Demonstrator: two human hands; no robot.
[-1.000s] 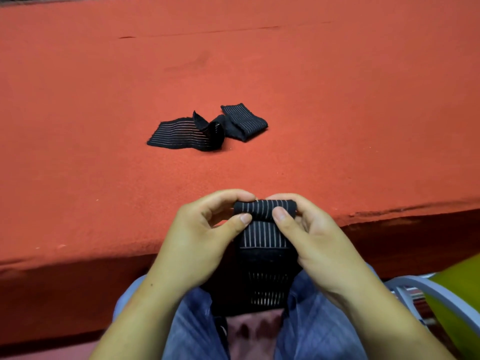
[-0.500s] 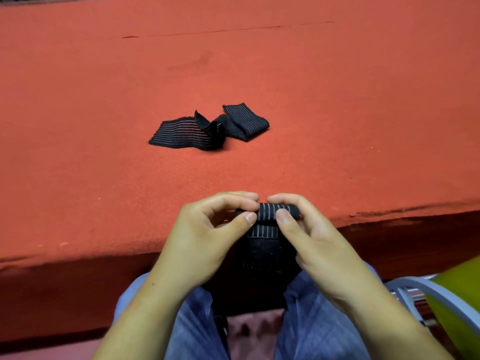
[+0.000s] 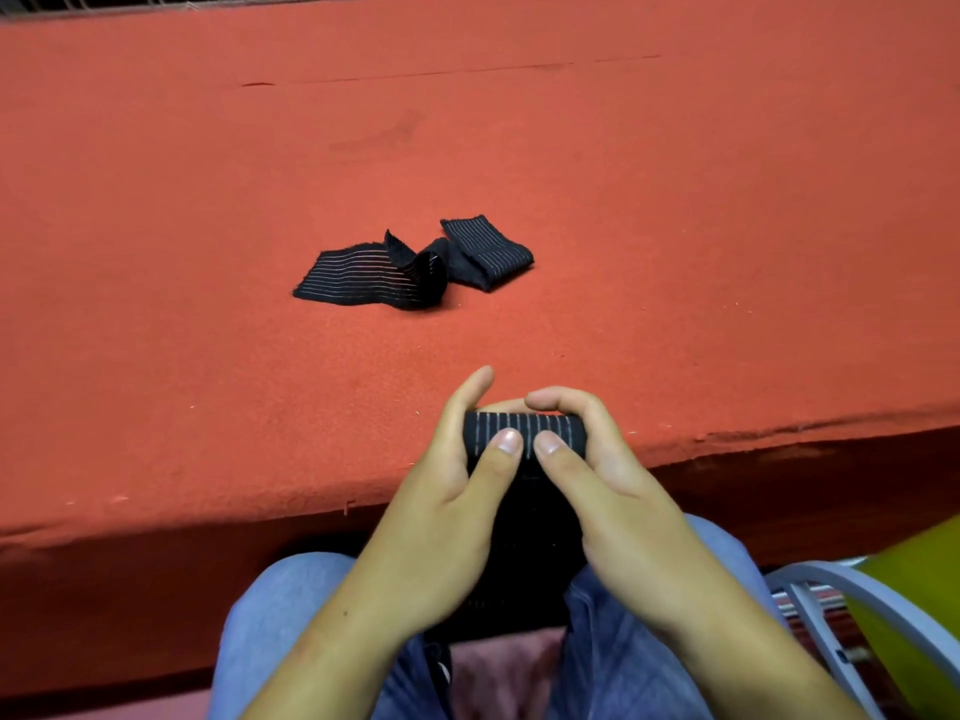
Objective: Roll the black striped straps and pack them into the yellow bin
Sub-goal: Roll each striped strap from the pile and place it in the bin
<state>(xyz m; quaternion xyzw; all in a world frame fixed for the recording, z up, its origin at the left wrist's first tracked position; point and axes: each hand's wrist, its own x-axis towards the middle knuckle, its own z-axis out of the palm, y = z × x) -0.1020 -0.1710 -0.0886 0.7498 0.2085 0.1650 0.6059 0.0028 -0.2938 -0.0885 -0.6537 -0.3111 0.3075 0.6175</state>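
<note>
A black strap with thin white stripes (image 3: 524, 426) is partly rolled at the near edge of the red table, and its loose tail hangs down over my lap. My left hand (image 3: 447, 491) and my right hand (image 3: 602, 480) grip the roll from either side, thumbs pressed on its front and fingers curled over its back. Another black striped strap (image 3: 363, 275) lies loosely crumpled further out on the table, apart from my hands. A slice of the yellow bin (image 3: 914, 615) shows at the lower right, mostly cut off by the frame.
The red felt table (image 3: 675, 252) fills most of the view, its front edge running just behind my hands. A grey chair frame (image 3: 841, 589) curves in front of the bin at the lower right. My blue-trousered legs are below.
The roll has grown thicker as more of the striped strap has been wound in. My left index finger has lifted off the roll and my thumbs have come closer together.
</note>
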